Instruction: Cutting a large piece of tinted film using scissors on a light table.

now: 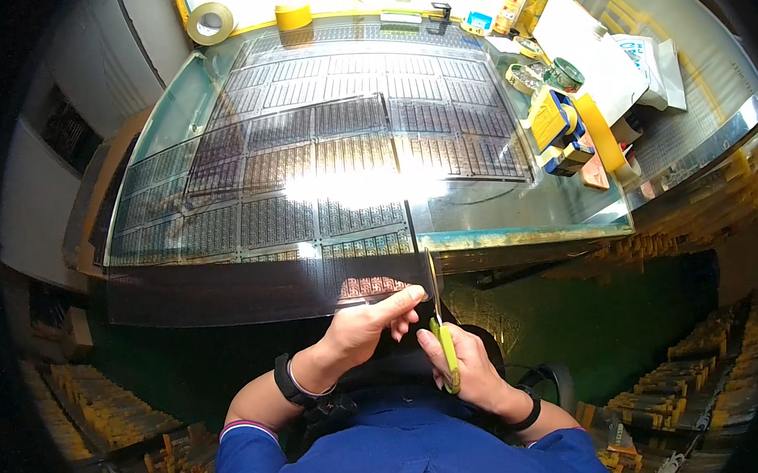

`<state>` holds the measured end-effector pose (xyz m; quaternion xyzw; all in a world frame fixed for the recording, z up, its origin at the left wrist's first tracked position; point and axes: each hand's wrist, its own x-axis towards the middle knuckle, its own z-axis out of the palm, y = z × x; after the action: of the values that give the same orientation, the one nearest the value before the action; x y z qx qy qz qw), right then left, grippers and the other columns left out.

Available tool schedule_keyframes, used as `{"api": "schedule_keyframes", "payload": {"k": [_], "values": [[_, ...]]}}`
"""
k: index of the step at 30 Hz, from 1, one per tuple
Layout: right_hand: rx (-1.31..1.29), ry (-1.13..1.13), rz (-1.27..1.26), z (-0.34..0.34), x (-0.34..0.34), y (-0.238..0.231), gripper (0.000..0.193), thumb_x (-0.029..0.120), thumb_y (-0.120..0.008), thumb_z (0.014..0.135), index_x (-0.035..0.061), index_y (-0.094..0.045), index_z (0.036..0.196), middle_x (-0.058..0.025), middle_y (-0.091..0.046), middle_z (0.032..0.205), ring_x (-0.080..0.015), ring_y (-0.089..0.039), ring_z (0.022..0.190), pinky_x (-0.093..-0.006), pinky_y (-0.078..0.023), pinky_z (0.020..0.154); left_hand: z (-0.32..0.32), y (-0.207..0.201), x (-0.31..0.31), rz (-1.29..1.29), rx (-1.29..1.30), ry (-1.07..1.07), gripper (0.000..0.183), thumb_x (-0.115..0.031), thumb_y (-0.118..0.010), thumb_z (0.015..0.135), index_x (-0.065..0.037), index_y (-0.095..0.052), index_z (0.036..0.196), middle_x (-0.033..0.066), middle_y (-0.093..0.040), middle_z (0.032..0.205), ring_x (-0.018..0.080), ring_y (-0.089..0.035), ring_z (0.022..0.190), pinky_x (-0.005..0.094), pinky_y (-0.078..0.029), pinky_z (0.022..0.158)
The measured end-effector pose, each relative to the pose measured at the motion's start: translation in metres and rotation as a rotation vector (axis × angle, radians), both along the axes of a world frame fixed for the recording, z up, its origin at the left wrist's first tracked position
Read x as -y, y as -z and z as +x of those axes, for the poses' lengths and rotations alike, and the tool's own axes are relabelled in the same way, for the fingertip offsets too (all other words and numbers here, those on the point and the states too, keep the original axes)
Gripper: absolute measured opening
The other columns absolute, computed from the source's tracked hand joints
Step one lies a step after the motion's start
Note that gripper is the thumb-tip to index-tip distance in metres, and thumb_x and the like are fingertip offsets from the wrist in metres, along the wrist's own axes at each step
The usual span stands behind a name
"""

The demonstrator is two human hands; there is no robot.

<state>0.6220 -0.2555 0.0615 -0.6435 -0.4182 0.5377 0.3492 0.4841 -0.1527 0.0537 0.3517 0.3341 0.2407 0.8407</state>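
A large dark transparent film (212,292) printed with rows of small patterns lies on the glass table, its near part hanging over the front edge. My left hand (358,329) pinches the film's near right corner between thumb and fingers. Green-handled scissors (448,356) are in my right hand (478,369), close beside my left fingertips. Their blades point away from me along the film's right edge; whether they touch the film I cannot tell. Beneath this film, another printed sheet (458,119) covers much of the tabletop.
The lit glass table (523,237) has a pale green frame. Along its right side stand a blue and yellow tape dispenser (553,119), a green tape roll (563,74) and a white sheet (586,46). Tape rolls, one beige (193,26) and one yellow (293,18), sit at the far edge.
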Motion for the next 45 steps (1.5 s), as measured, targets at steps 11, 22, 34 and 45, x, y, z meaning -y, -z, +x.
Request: {"api": "schedule_keyframes", "payload": {"k": [11,22,34,45], "values": [[0.003,0.04,0.116,0.003,-0.005,0.013,0.034,0.031,-0.05,0.088,0.0021,-0.046,0.072,-0.0032,-0.048,0.052,-0.0095,-0.048,0.044,-0.0253,-0.038,0.04,0.003,0.002,0.01,0.022,-0.023,0.044,0.015,-0.02,-0.061,0.082,-0.005,-0.062,0.08,0.0006,-0.057,0.061,0.0067,-0.051,0.049,0.0195,-0.038,0.043],[-0.053,0.075,0.045,0.003,-0.003,0.004,0.03,0.028,-0.05,0.088,0.0018,-0.047,0.073,-0.0034,-0.048,0.055,-0.0092,-0.047,0.045,-0.0255,-0.039,0.042,0.003,0.008,0.013,-0.009,0.033,0.12,0.017,-0.021,-0.06,0.083,-0.006,-0.061,0.076,-0.0007,-0.057,0.063,0.0054,-0.05,0.051,0.0179,-0.039,0.044],[-0.049,0.078,0.014,0.01,-0.003,0.001,0.023,0.022,-0.052,0.086,0.0003,-0.05,0.08,-0.0043,-0.051,0.061,-0.0087,-0.049,0.048,-0.0235,-0.04,0.042,0.003,0.008,0.021,-0.006,-0.005,0.206,0.021,-0.026,-0.058,0.084,-0.007,-0.061,0.077,-0.0013,-0.056,0.064,0.0049,-0.05,0.054,0.0179,-0.039,0.047],[0.053,0.11,0.238,0.017,-0.006,0.02,0.021,0.018,-0.05,0.087,-0.0022,-0.051,0.082,-0.0058,-0.051,0.061,-0.0078,-0.046,0.05,-0.0252,-0.04,0.044,0.004,0.002,0.025,-0.051,-0.019,0.239,0.018,-0.025,-0.061,0.082,-0.007,-0.061,0.077,-0.0002,-0.057,0.063,0.0071,-0.051,0.054,0.0198,-0.039,0.045]]}}
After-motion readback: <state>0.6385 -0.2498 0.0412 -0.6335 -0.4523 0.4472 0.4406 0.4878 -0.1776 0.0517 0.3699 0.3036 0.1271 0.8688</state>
